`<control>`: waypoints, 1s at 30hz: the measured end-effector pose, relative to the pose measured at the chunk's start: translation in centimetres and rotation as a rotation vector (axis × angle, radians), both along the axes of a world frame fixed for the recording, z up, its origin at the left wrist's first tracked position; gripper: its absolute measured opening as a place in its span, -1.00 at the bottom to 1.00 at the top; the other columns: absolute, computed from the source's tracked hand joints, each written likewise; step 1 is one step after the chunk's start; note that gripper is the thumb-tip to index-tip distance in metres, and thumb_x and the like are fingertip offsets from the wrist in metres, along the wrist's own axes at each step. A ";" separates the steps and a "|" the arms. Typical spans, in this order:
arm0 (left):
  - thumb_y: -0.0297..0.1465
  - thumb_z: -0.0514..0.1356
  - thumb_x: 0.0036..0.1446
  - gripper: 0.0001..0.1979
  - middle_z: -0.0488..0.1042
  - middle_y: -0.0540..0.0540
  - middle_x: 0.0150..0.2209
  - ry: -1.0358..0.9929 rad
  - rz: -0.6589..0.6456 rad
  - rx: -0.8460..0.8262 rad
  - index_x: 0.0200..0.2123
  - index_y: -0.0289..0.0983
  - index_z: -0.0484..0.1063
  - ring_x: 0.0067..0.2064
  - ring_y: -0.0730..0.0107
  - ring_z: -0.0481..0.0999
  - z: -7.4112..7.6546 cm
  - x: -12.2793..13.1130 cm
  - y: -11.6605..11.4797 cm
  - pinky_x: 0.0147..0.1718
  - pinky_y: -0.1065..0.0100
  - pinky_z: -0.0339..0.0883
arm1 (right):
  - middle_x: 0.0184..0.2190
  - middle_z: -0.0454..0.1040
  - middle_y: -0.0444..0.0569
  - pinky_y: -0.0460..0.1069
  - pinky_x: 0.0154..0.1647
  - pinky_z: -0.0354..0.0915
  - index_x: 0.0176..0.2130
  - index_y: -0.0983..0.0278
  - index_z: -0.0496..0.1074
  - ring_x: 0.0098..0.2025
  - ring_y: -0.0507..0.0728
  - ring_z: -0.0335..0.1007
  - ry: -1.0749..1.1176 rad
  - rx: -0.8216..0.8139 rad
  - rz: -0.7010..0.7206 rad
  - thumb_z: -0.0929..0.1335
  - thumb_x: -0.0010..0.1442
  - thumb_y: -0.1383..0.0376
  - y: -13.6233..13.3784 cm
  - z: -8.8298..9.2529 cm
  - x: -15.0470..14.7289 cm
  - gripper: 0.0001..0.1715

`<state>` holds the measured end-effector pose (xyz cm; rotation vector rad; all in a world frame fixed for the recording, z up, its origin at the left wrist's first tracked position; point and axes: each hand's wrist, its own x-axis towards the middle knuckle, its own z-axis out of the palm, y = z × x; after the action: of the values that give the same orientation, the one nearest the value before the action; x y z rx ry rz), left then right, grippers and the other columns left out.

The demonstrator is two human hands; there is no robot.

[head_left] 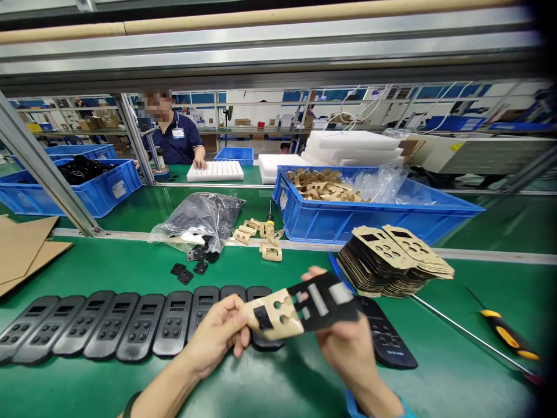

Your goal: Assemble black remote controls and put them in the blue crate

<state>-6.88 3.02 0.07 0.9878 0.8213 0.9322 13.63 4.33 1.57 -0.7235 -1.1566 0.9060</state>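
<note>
Between my hands is a thin panel sticker, its left part tan backing paper (272, 326) with cut-outs and its right part a black sheet (333, 313) with pale rectangular windows. My left hand (223, 332) pinches the tan end between thumb and fingers. My right hand (350, 345), somewhat blurred, is closed on the black end. Whether the two layers are partly apart, I cannot tell. Below lies a row of black remote-like housings (124, 325) with buttons, some hidden by my left hand. Another black housing (389, 339) rests right of my right hand.
Stacked tan-backed stickers (383, 261) stand at right, near a yellow-black screwdriver (509, 334) and a metal rod (470, 334). Behind are a blue bin (322, 220) of tan scraps, a plastic bag (200, 217) and black keypads (181, 273). A co-worker (180, 136) sits across the bench.
</note>
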 end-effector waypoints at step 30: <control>-0.49 0.30 -0.09 0.18 -0.42 -0.26 0.37 0.377 -0.073 0.559 0.32 -0.07 -0.57 0.35 -0.09 -0.12 -0.1 1.9 -0.1 0.15 0.06 0.14 | -0.40 0.51 -0.09 -0.09 -0.37 0.39 -0.05 0.25 0.48 -0.43 0.04 0.42 0.697 -0.606 0.483 0.37 0.01 -0.21 1.0 -1.0 -0.7 -0.27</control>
<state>-5.02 2.95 0.00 1.7057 0.8442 0.9460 12.92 5.31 0.53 -0.5242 -0.4150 1.7895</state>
